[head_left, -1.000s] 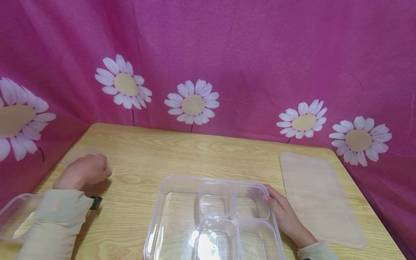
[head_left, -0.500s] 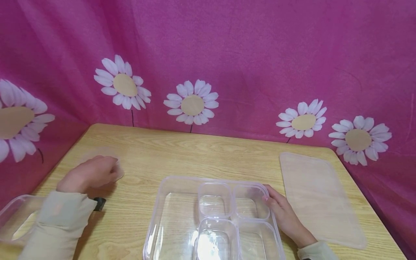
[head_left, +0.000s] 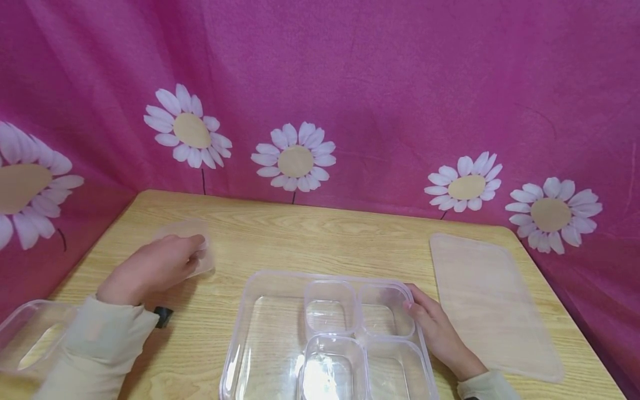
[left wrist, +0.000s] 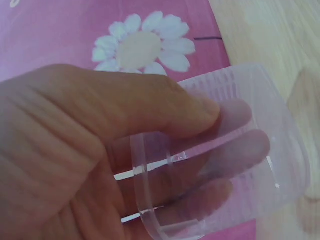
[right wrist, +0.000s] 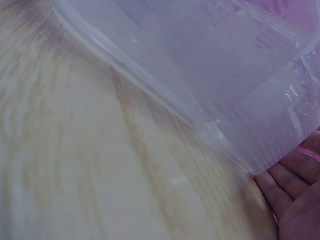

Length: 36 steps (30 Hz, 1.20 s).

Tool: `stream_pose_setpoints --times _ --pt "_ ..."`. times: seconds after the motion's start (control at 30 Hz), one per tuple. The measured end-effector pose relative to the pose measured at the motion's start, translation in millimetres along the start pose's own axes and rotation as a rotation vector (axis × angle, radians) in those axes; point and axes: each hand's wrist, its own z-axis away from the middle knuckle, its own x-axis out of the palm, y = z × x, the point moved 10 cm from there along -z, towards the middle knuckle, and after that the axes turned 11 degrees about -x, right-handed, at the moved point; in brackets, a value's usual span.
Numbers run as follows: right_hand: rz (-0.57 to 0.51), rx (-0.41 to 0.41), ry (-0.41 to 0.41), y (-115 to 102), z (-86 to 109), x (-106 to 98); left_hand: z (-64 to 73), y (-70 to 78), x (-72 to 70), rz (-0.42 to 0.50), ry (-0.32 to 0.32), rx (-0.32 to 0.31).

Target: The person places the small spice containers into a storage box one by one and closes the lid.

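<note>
In the head view my left hand (head_left: 152, 269) is over the far left of the table, pinching a small clear plastic lid (head_left: 205, 260) with rounded corners. The left wrist view shows the thumb on one face of this lid (left wrist: 282, 165) and the fingers behind it, visible through the plastic. My right hand (head_left: 442, 336) grips the right side of a large clear plastic box (head_left: 272, 339), thumb at its rim. Inside that box, on its right, sit several small clear open boxes (head_left: 331, 306). Fingers (right wrist: 287, 182) lie against the large box's wall (right wrist: 270, 120) in the right wrist view.
A large translucent lid (head_left: 495, 311) lies flat at the table's right. Another clear box (head_left: 37, 347) stands at the left edge, partly hidden by the left sleeve (head_left: 95, 344). A pink curtain (head_left: 370, 100) with daisies surrounds the wooden table (head_left: 320, 239).
My left hand has moved right and slightly away from me, carrying the small lid, which now shows more beyond the fingers. The right hand and large box have stayed in place.
</note>
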Motion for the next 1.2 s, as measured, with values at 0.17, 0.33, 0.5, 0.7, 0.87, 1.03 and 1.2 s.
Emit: stream_pose_setpoints --times 0.17,0.33,0.5,0.7,0.87,1.03,1.2 --pt "-0.002 0.016 -0.001 1.4 1.0 -0.2 5.6 17.6 -8.9 0.020 0.013 -0.003" --pt "-0.005 0.011 -0.003 0.9 1.3 0.3 9.8 37.9 -17.3 0.000 0.060 0.021" --pt "-0.006 0.004 0.000 -0.4 0.5 0.4 13.1 59.0 -24.9 0.010 0.122 0.073" --pt "-0.003 -0.003 0.009 -0.3 0.2 -0.4 22.5 88.5 -31.5 -0.013 0.188 0.178" --pt "0.008 -0.019 0.018 -0.4 -0.3 -1.5 31.5 101.4 -38.7 -0.011 0.218 0.188" --pt "0.006 -0.008 0.014 0.6 -0.2 -0.9 41.1 117.2 -41.7 -0.026 0.239 0.248" --pt "0.004 0.009 0.012 1.7 0.0 -0.6 50.8 132.4 -41.2 -0.002 0.215 0.318"
